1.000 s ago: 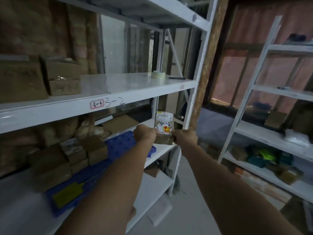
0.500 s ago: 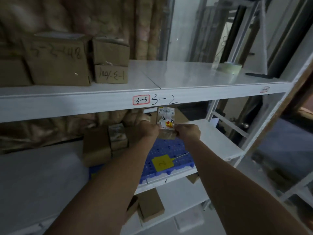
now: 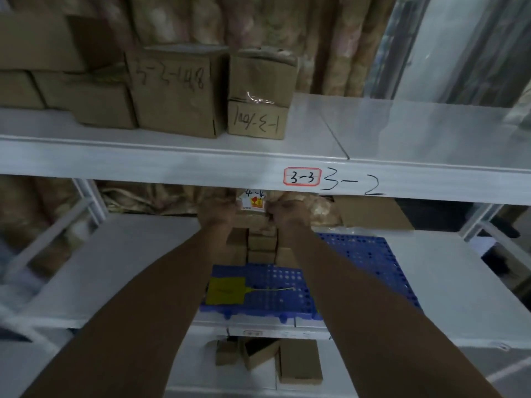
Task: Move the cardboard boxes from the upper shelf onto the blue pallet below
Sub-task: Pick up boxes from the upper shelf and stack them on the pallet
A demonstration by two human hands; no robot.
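Roughly midway, by the look of it. The left hand (image 3: 217, 209) and the right hand (image 3: 288, 215) hold a small box (image 3: 252, 204) between them at the centre of the frame, just under the front edge of the upper shelf (image 3: 172, 156). The fingers (image 3: 272, 216) of both hands are curled tight round the box's two ends. Its white label with a red mark faces the camera, and the shelf edge hides part of its top. The box hangs over the back part of the blue pallet (image 3: 362, 254), which lies on the middle shelf (image 3: 129, 254). It is directly above a pile of boxes (image 3: 261, 245) already stacked there between the forearms. Whether it touches the top of that pile I cannot tell, because the hands cover the join.

Judging from the pile, several small boxes are already on the pallet. More cardboard waits on the upper shelf in the upper left of the frame. There is a large box (image 3: 175, 90) with writing on its front and two small boxes (image 3: 258, 119) stacked just to its right. Further boxes (image 3: 86, 101) touch the large one on its left and run out of the frame. So the box in hand needs setting down and letting go, and after that at least five more trips look likely. The near half of the pallet is bare apart from a yellow tag (image 3: 227, 290), so there appears to be room.
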